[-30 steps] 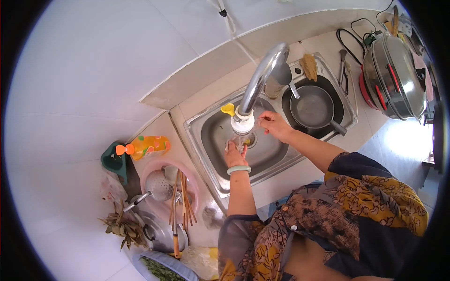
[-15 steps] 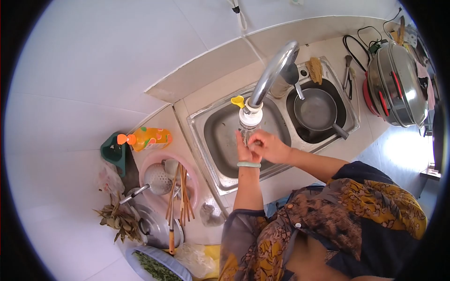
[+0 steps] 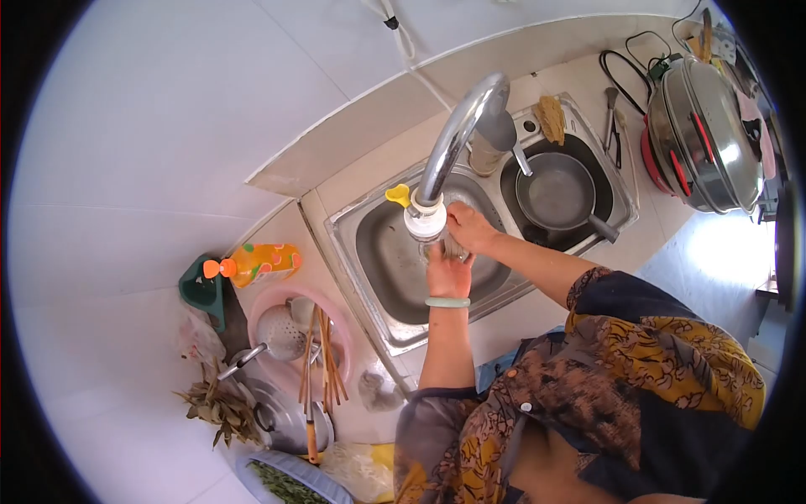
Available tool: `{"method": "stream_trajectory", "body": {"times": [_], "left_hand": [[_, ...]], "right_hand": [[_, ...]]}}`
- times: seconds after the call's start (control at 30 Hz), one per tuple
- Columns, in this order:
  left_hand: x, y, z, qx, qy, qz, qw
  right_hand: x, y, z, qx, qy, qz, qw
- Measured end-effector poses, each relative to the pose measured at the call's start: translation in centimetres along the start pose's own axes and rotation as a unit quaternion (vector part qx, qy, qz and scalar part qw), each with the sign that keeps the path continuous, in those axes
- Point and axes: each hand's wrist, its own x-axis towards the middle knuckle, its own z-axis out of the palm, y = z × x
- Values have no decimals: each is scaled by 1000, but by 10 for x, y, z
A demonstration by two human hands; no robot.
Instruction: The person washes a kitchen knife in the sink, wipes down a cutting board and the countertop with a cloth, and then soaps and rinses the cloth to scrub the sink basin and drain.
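The sink [image 3: 386, 269] spreads beneath both hands, with the pan [image 3: 556, 195] beyond the right one. The tap [image 3: 443, 151] arches down just above them. The left hand [image 3: 449, 273] has its thumb apart from its fingers; the right hand [image 3: 472, 228] curls inward, and I cannot tell whether either pinches anything. Between them is a small see-through thing [image 3: 454, 246], which could drop into the basin if it is slick and loosely held.
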Motion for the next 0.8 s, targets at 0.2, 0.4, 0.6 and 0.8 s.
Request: {"method": "stream_trajectory", "body": {"times": [0.2, 0.4, 0.6, 0.8], "left_hand": [[13, -1, -14, -10, -37, 2, 999], [20, -7, -21, 57, 3, 93, 994], [7, 14, 11, 110, 89, 60, 988], [21, 14, -4, 114, 103, 39, 987]], "right_hand": [[-15, -3, 27, -38, -31, -3, 999], [26, 48, 22, 147, -4, 59, 987], [-29, 40, -26, 170, -30, 155, 973], [-74, 29, -56, 117, -27, 130, 984]]}}
